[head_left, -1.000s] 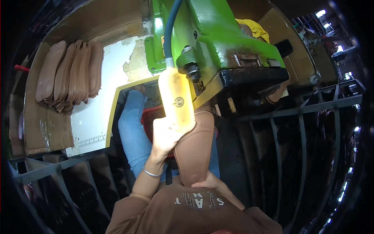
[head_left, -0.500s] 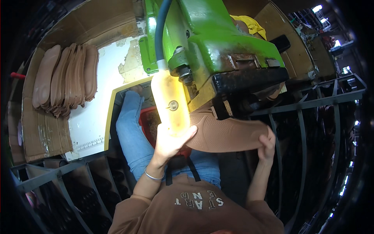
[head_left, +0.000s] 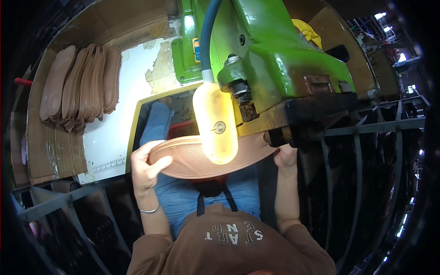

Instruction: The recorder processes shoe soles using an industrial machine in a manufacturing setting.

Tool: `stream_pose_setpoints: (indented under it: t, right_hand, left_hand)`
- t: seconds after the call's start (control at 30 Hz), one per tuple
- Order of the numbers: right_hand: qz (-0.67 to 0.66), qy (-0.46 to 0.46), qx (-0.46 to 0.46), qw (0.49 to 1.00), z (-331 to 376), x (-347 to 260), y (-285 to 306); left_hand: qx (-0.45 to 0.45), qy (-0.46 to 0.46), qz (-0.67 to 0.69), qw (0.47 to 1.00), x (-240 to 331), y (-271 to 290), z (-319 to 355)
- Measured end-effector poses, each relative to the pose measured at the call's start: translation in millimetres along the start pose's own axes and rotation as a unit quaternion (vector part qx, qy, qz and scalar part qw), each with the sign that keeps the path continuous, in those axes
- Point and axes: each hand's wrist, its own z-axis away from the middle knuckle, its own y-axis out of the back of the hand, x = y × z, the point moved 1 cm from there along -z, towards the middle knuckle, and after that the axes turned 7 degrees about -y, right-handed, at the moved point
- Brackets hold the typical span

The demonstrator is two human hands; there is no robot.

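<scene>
Shoe sole (head_left: 188, 159), brown and ribbed, spans left to right, its long axis linking left hand (head_left: 149, 166) and right hand (head_left: 285, 156), each gripping an end, toe direction unclear! Beyond the right hand looms the green machine (head_left: 279, 59); this looks like lining-up, calling for steady, even support.

On your left and right stand grey metal racks (head_left: 376, 128); beyond the right one, bright lights (head_left: 402, 57) dot the darkness, and a lamp (head_left: 213, 107) glows beside your white counter (head_left: 110, 137).
</scene>
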Motion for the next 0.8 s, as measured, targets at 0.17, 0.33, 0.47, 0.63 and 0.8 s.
stream_pose_setpoints:
  t: [0.17,0.33,0.47,0.63,0.8]
  right_hand:
    - [0.038,0.055,-0.02,0.998,1.9,15.7,-36.6]
    - [0.144,0.064,-0.074,0.985,-1.5,28.8,-51.5]
    - [0.15,0.043,-0.076,0.985,-7.3,29.9,-60.1]
    - [0.235,0.056,-0.043,0.969,1.2,27.4,-54.3]
    - [0.242,0.048,-0.03,0.969,10.7,14.7,-45.2]
  left_hand:
    - [0.036,0.005,-0.01,0.999,-7.8,42.0,29.0]
    - [0.018,0.066,0.005,0.998,-30.7,62.7,63.3]
    - [-0.036,0.208,-0.027,0.977,-55.6,37.2,96.5]
    - [-0.224,0.225,-0.2,0.927,-61.9,-45.9,105.5]
    - [-0.205,0.007,-0.19,0.96,-49.9,-96.9,74.8]
